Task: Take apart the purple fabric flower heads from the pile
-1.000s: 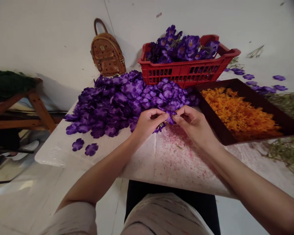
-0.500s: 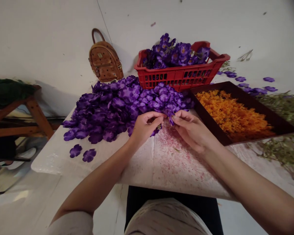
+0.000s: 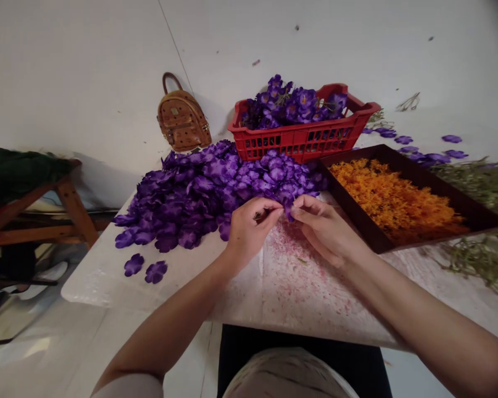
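Note:
Between my hands, at the front edge of a heap of purple artificial petals [image 3: 191,193], is a small purple flower [image 3: 288,211]. My right hand [image 3: 323,224] pinches this flower between thumb and fingers. Close beside it, my left hand [image 3: 251,226] is closed in a pinch, its thumb and fingertip pressed together next to the flower. What the left fingertips hold is too small to make out. A shallow dark tray [image 3: 382,243] of orange artificial flower centres [image 3: 394,199] stands just right of my right hand.
A red plastic crate [image 3: 302,141] holding purple flowers [image 3: 302,102] stands behind the heap. A brown backpack [image 3: 182,121] leans on the wall. Green stems [image 3: 481,221] lie right of the tray. Two loose petals [image 3: 155,271] lie at the table's [image 3: 108,287] front left.
The whole view has shifted, so the scene sits slightly lower in the picture. My hands stay together at the flower, with the left fingertips a little closer to it.

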`<control>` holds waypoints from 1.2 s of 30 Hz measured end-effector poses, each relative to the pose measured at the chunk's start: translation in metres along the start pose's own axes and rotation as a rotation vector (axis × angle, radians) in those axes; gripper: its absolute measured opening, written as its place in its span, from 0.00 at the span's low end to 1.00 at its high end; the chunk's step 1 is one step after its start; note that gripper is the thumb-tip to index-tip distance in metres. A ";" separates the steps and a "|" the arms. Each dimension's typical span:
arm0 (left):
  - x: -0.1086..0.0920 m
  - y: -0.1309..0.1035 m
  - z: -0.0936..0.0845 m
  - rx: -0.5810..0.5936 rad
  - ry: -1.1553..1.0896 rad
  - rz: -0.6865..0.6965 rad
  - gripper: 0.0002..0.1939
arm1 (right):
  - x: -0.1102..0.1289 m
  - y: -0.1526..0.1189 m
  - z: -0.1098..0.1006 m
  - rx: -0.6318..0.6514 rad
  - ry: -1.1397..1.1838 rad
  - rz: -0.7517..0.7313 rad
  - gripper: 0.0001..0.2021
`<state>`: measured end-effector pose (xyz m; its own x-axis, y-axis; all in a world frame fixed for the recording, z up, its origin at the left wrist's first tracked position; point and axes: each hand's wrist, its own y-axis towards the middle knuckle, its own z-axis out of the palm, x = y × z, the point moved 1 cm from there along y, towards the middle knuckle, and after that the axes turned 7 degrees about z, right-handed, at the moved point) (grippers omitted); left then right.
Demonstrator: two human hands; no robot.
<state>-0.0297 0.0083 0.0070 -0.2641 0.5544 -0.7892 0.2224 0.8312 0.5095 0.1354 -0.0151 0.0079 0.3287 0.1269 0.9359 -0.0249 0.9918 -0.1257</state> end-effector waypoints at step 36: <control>0.002 0.006 -0.002 0.085 -0.628 -0.554 0.18 | 0.010 -0.004 0.006 -0.016 -0.632 -0.415 0.06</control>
<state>-0.0306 0.0146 0.0091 0.2097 -0.0792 -0.9746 0.2906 0.9567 -0.0152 0.1333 -0.0172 0.0200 -0.2959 -0.2656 0.9176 -0.0019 0.9607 0.2775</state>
